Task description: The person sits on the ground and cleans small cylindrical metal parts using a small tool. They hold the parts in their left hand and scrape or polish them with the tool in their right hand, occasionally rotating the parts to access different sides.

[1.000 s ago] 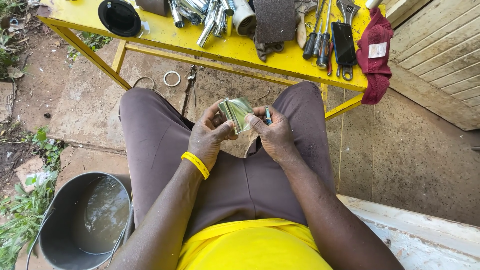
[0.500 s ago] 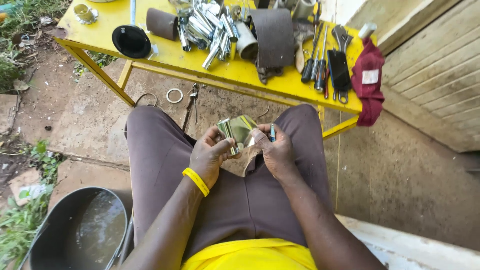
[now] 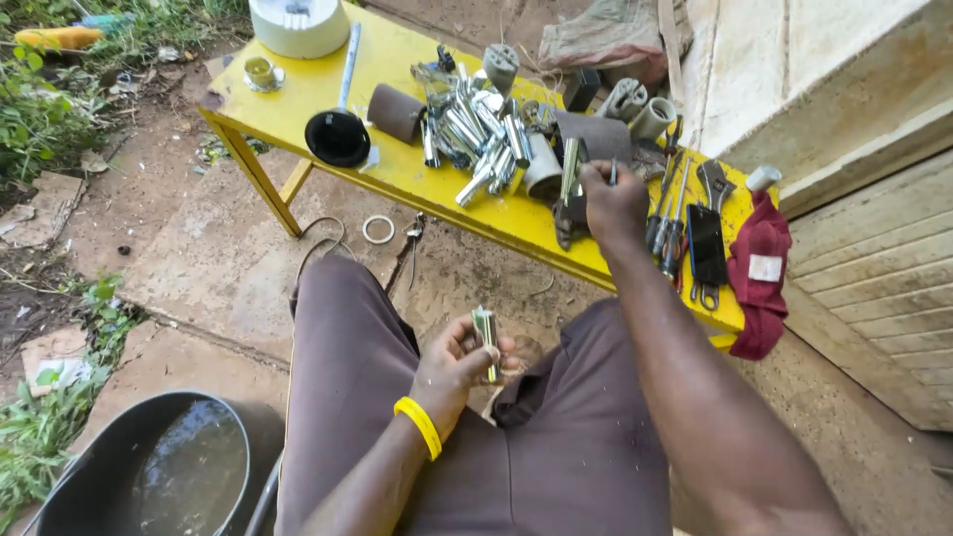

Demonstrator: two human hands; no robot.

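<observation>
Sitting behind a yellow table (image 3: 397, 179), a person curls the left hand (image 3: 459, 365) around one small shiny metal piece (image 3: 485, 342) held upright above the lap. The right hand (image 3: 613, 201) reaches out over the table's edge, fingers pinched on a thin metal pin (image 3: 612, 175). One black round lid (image 3: 338, 138), one red cloth (image 3: 759, 273) and a heap of metal sockets (image 3: 475, 134), too many to count, lie on the table.

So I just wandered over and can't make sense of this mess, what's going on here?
A seated person holds a small metal part in the left hand over their lap. The right hand reaches out to the yellow table, pinching a thin metal piece just right of a pile of metal parts and left of a row of hand tools. A dark tub of water sits on the ground at the left.
</observation>
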